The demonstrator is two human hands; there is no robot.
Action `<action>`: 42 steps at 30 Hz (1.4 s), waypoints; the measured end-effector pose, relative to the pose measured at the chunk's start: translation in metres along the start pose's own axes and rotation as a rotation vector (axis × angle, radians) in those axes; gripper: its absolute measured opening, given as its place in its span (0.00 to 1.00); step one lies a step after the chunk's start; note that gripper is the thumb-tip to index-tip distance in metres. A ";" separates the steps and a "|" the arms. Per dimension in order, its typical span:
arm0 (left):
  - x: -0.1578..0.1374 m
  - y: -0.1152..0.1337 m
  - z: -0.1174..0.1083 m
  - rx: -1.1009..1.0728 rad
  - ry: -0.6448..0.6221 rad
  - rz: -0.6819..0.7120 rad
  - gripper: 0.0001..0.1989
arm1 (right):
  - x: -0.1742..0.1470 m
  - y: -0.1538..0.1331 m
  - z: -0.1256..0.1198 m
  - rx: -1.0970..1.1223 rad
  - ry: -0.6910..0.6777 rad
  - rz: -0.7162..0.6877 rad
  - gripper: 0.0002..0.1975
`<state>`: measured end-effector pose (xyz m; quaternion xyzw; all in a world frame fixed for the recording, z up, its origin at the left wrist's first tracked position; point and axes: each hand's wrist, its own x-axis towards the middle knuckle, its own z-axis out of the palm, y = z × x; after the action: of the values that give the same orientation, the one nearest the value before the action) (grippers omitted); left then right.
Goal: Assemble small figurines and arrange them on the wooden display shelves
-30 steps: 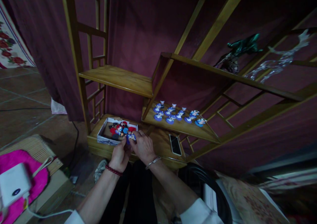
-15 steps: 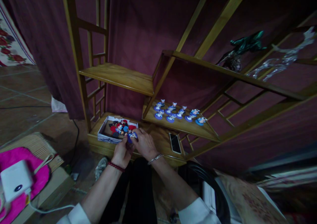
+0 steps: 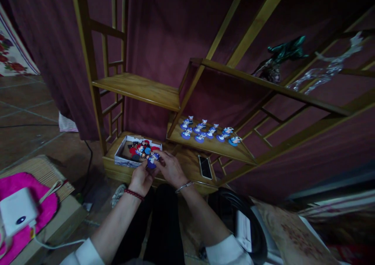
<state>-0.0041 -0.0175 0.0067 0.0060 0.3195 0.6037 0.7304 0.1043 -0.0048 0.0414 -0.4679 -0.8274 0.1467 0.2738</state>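
Between my two hands is a small purple figurine on a round purple base. My left hand grips it from the lower left, fingers closed at the base. From the right, my right hand pinches its other side. Just behind them stands an open cardboard box holding several loose figurines and red, blue and black bases. On the raised shelf to the right, several similar figurines stand upright in rows, mostly on purple bases, one on a blue base.
A phone lies on the lower shelf at my right. Glass-like animal ornaments stand on the upper right shelf. At lower left, a white device with a cable rests on a pink cloth. A wooden post rises left of the box.
The figurine in my hands has turned so that its front and base show more. Both hands have shifted slightly left, and the view has moved a little.
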 end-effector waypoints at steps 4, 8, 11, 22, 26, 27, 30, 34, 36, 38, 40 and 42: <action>-0.001 0.001 0.001 0.024 -0.015 -0.008 0.08 | 0.000 0.002 -0.001 0.016 -0.015 0.002 0.19; -0.002 -0.001 0.002 0.047 -0.004 -0.021 0.08 | -0.002 0.001 -0.001 0.008 0.016 0.017 0.17; -0.002 -0.002 0.001 0.077 -0.010 -0.037 0.07 | -0.004 0.000 -0.004 -0.004 0.036 0.030 0.17; -0.004 -0.006 0.007 0.110 -0.014 -0.038 0.07 | -0.008 0.006 -0.013 -0.059 0.050 0.104 0.19; -0.005 -0.006 0.008 0.164 -0.014 -0.045 0.06 | -0.009 0.009 -0.016 -0.060 0.058 0.088 0.19; -0.005 -0.006 0.008 0.172 -0.014 -0.051 0.06 | -0.009 0.010 -0.017 -0.060 0.058 0.085 0.19; -0.004 -0.007 0.008 0.178 -0.024 -0.063 0.05 | -0.011 0.012 -0.019 -0.052 0.063 0.075 0.17; -0.002 -0.012 0.006 0.185 -0.026 -0.062 0.06 | -0.017 0.016 -0.017 0.016 0.084 0.060 0.18; -0.001 -0.014 0.006 0.190 -0.044 -0.056 0.06 | -0.021 0.019 -0.015 0.082 0.095 0.065 0.19; -0.001 -0.017 0.006 0.197 -0.069 -0.048 0.07 | -0.025 0.022 -0.011 0.154 0.107 0.081 0.21; -0.001 -0.018 0.007 0.204 -0.085 -0.039 0.08 | -0.027 0.025 -0.007 0.220 0.124 0.109 0.22; -0.002 -0.019 0.009 0.214 -0.098 -0.025 0.08 | -0.029 0.028 -0.004 0.276 0.142 0.131 0.22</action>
<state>0.0167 -0.0213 0.0071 0.1095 0.3458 0.5562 0.7478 0.1378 -0.0148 0.0213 -0.4880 -0.7456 0.2429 0.3832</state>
